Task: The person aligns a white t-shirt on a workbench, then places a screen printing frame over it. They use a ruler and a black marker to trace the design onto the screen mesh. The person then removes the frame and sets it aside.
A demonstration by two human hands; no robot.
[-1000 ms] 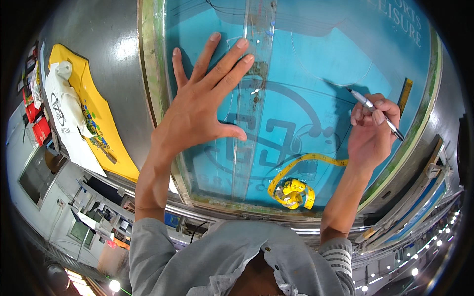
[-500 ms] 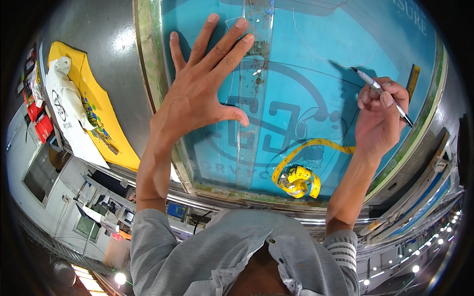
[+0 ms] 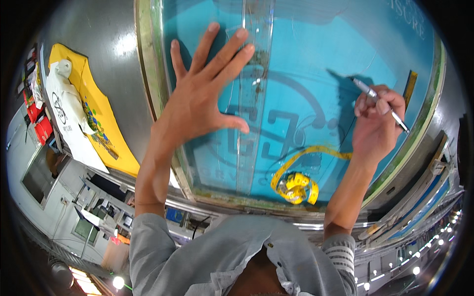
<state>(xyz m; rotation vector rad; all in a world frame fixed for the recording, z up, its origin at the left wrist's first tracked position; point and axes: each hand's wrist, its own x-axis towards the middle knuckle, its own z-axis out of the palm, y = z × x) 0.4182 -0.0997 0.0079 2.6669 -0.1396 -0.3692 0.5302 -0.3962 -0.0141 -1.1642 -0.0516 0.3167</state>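
A framed blue printing screen (image 3: 301,54) with faint dark graphics lies before me. My left hand (image 3: 195,98) is spread over its left part, fingers apart, holding nothing. The fingertips reach beside a clear ruler-like strip (image 3: 251,113) that runs lengthwise down the screen. In my right hand (image 3: 376,118) is a silver-and-black pen (image 3: 366,89), pinched between thumb and fingers. Its dark tip points up and left; the tip's shadow falls apart from it on the blue surface. A yellow tape measure (image 3: 296,187), partly coiled, lies near the front edge, its loose end running toward my right wrist.
Left of the frame, a yellow printed cloth (image 3: 118,148) and a white printed garment (image 3: 66,118) lie on a dark table (image 3: 113,59). A short yellow ruler (image 3: 410,89) rests by the right frame edge. More frames (image 3: 419,190) stand at the right.
My right hand and the pen have shifted slightly toward me, the pen still in its grip. My left hand stays spread in about the same place. The whole view has shifted a little.
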